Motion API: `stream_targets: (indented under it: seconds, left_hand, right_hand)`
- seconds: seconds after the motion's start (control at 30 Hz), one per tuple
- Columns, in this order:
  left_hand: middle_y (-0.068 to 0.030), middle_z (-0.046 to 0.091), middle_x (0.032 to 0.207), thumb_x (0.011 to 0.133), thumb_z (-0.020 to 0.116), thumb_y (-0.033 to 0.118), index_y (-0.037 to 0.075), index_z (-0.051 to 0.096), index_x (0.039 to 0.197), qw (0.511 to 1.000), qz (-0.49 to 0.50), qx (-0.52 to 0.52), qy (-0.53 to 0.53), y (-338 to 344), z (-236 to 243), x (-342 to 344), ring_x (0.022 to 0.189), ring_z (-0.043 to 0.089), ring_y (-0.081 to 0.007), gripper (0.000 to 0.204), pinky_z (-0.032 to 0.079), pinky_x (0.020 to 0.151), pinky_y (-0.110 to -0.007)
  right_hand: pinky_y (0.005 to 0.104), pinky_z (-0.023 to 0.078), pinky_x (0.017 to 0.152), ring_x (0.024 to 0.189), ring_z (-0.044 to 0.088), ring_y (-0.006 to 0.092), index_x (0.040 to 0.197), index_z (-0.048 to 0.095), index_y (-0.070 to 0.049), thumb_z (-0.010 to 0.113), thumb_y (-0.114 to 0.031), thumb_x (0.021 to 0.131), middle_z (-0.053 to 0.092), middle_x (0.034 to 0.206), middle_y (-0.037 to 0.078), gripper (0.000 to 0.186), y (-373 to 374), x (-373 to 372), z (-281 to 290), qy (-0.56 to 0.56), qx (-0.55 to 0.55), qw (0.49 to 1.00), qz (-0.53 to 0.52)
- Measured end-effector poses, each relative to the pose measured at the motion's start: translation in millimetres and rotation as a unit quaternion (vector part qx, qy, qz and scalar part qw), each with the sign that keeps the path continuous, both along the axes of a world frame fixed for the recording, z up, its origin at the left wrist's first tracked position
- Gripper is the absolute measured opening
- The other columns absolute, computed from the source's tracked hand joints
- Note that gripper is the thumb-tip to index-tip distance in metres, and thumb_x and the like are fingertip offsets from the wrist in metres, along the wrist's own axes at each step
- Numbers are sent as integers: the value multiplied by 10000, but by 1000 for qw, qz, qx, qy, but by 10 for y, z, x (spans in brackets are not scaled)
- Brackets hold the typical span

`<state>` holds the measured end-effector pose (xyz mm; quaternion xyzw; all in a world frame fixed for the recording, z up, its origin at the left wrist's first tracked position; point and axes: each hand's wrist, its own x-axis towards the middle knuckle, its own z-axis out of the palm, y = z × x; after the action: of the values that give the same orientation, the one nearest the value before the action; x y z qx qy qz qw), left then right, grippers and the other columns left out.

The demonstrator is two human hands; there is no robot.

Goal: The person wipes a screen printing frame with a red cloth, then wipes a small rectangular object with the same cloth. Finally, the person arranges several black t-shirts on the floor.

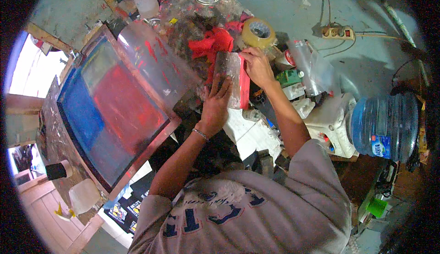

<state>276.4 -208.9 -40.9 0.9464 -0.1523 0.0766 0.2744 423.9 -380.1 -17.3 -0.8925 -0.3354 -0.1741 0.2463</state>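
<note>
Between my hands is a paint-stained wooden squeegee (233,81), with a bright red strip along its right edge. My left hand (215,107) grips its near left side, fingers bent against the wood and the thumb hidden. At the far right corner my right hand (258,67) pinches the red edge between thumb and fingers. Crumpled red cloth or plastic (211,43) lies just beyond the squeegee on the stained bench. A wide roll of clear tape (258,32) rests beside my right hand.
To the left leans a wooden printing screen (128,103) with blue and red patches, beside a smeared clear sheet (158,64). Bottles and bags crowd the right, near a white jerrycan (332,123) and a large blue water bottle (385,125). A power strip (338,33) hangs on the wall.
</note>
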Motion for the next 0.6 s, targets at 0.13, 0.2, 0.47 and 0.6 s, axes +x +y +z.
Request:
stream_targets:
  seconds: [0.13, 0.2, 0.47, 0.6]
  left_hand:
    - [-106, 319, 1569, 716, 552, -74, -8, 477, 1388, 1000, -9, -27, -12, 21, 25, -19, 1503, 137, -351, 680, 256, 1103, -686]
    - [-106, 319, 1568, 709, 554, -81, -4, 476, 1393, 998, -2, -48, -36, 21, 16, -20, 1502, 142, -354, 692, 253, 1104, -686]
    - [-108, 323, 1564, 738, 545, -84, 14, 462, 1411, 999, -2, 24, -26, 9, -11, 24, 1494, 161, -361, 685, 258, 1112, -665]
    - [-115, 357, 1543, 744, 545, -85, 22, 475, 1405, 999, 3, -23, -36, 4, -23, 39, 1483, 195, -366, 674, 261, 1106, -664]
  right_hand:
    - [418, 507, 878, 981, 617, 347, 1049, 710, -14, 586, 102, 759, 654, 1020, 154, 336, -53, -359, -32, 38, 31, 999, 0]
    - [396, 515, 871, 984, 624, 330, 1030, 723, -25, 596, 100, 761, 655, 1015, 152, 322, -42, -658, 24, 50, 40, 998, -3]
    - [384, 543, 796, 901, 668, 352, 975, 736, -22, 633, 60, 780, 686, 960, 159, 235, -177, -214, 97, 73, 116, 986, -95]
    - [406, 536, 803, 894, 665, 366, 948, 725, -3, 627, 40, 797, 687, 911, 179, 185, -14, -67, -38, 55, 101, 989, -89]
